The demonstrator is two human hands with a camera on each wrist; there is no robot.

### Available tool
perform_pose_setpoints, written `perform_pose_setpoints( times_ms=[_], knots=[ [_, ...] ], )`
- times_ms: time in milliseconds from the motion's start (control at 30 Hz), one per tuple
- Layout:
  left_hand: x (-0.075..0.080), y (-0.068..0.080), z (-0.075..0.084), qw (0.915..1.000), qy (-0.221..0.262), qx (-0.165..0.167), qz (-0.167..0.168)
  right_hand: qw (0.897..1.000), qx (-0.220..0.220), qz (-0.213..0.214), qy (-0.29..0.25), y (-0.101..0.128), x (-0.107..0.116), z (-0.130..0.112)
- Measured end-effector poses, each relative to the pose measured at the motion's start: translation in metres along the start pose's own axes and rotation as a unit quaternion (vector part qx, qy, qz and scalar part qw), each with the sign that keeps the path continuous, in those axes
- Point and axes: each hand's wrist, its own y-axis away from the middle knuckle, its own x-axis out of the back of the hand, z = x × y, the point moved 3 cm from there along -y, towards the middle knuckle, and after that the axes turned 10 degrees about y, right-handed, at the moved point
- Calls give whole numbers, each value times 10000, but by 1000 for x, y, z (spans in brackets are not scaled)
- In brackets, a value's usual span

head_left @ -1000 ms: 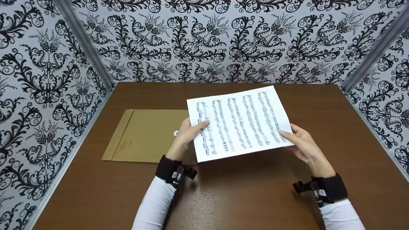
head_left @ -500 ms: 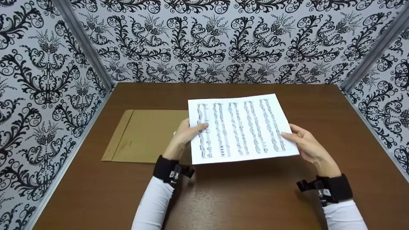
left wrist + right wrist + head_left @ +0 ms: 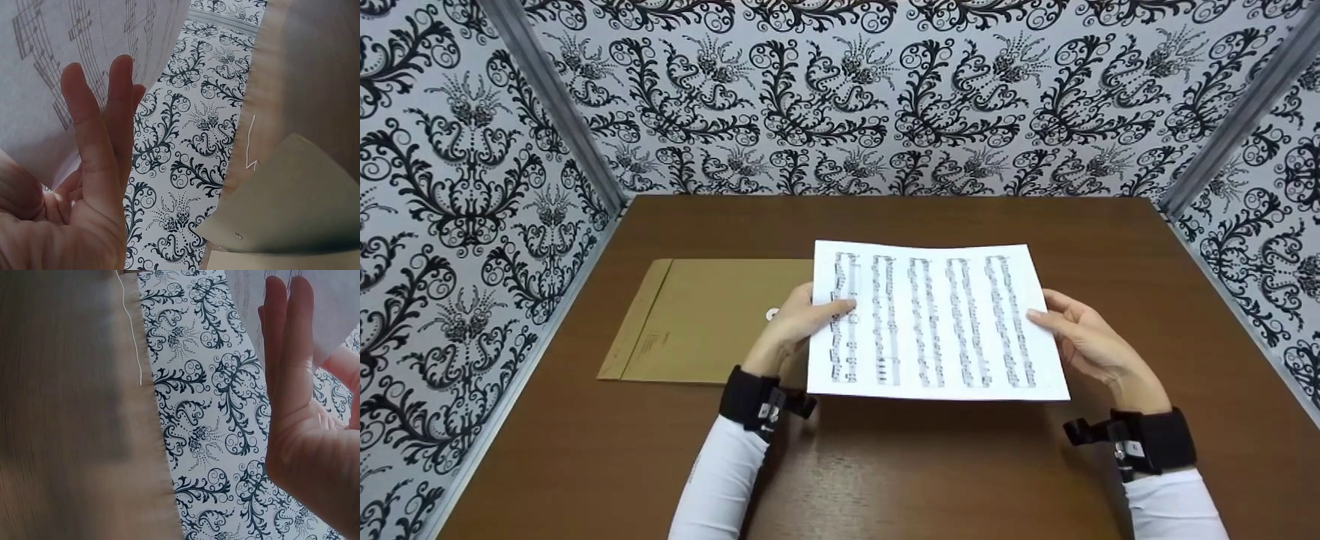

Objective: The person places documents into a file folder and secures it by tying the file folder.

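Observation:
A white sheet of printed music [image 3: 919,322] is held up above the table, its staves running away from me. At its left edge my left hand [image 3: 797,321] pinches it, thumb on the printed face and fingers beneath. My right hand [image 3: 1091,341] grips the opposite edge the same way. Both wrist views show fingers [image 3: 93,129] stretched out behind the paper. A brown envelope [image 3: 712,322] lies on the table to the left, its right part hidden by the left hand and sheet. A white disc [image 3: 772,314] shows on the envelope.
The brown wooden table [image 3: 922,472] reaches back to a patterned wall [image 3: 855,97], with more patterned panels at both sides. A thin white string [image 3: 135,343] appears in the right wrist view, and a string [image 3: 251,140] also shows near the envelope in the left wrist view.
The sheet has come down and nearer, turning until its edge toward me lies almost level. My right hand has shifted slightly right; both hands keep their hold. The envelope stays put.

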Motion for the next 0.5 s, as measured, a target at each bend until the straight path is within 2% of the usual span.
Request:
perform_pose_setpoints(
  times_ms=[267, 500],
  knots=[
    [-6, -1, -3, 9997, -88, 113, -189, 9997, 0, 24, 246, -2, 1, 5],
    [-11, -2, -4, 9987, -338, -5, -383, 9993, -109, 58, 342, -4, -4, 8]
  ],
)
